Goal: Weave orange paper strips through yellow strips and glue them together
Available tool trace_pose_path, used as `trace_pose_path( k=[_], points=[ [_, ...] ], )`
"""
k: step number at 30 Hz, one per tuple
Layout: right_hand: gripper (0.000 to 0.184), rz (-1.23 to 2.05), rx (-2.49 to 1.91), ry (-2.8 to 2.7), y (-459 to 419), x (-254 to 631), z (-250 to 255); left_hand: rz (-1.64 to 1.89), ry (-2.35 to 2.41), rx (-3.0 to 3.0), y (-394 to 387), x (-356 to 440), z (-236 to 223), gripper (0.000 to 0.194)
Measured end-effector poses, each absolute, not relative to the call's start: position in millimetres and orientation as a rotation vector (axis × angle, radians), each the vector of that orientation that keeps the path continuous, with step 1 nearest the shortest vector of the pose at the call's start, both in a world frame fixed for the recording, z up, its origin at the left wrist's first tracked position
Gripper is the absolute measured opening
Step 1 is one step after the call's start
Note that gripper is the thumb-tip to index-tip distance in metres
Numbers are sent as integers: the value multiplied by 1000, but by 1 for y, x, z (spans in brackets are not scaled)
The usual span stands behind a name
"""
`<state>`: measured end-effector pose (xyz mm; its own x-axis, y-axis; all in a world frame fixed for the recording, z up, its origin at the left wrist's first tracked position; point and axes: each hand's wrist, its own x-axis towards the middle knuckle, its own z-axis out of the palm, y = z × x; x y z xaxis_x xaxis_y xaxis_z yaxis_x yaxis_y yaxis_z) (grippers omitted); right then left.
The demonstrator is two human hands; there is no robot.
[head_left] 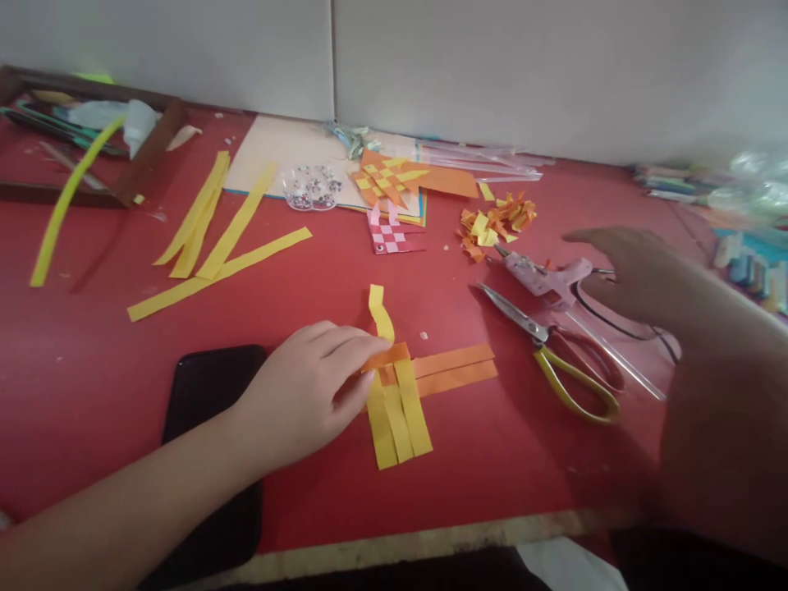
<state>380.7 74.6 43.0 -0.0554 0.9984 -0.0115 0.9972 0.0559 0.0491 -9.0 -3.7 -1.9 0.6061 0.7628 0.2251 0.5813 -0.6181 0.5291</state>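
Note:
My left hand (311,382) pinches the upper left edge of a woven paper piece (403,414) made of yellow and orange strips. Its yellow ends lie toward me and its orange ends point right, while one yellow strip curls up above the fingertips. Part of the weave is hidden under the fingers. My right hand (640,275), slightly blurred, hovers with fingers apart at the handle of a pink glue gun (538,277); whether it touches the handle I cannot tell. Scissors (545,336) with red and yellow handles lie between the weave and the glue gun.
A black phone (203,382) lies beneath my left forearm. Loose yellow strips (209,275), a red checkered paper fish (394,234), an orange woven fish (385,179) and paper scraps (492,226) lie farther back. A wooden tray (157,148) stands at left; a cord trails right.

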Motion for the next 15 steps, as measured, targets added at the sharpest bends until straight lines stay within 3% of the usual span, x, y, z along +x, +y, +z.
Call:
trace_pose_path(
  k=[4, 15],
  points=[
    [63, -109, 1954, 2223, 85, 409, 30, 582, 1088, 2439, -3, -10, -5, 25],
    [39, 162, 2022, 2559, 76, 403, 28, 604, 1098, 2399, -2, -10, -4, 24]
  ],
)
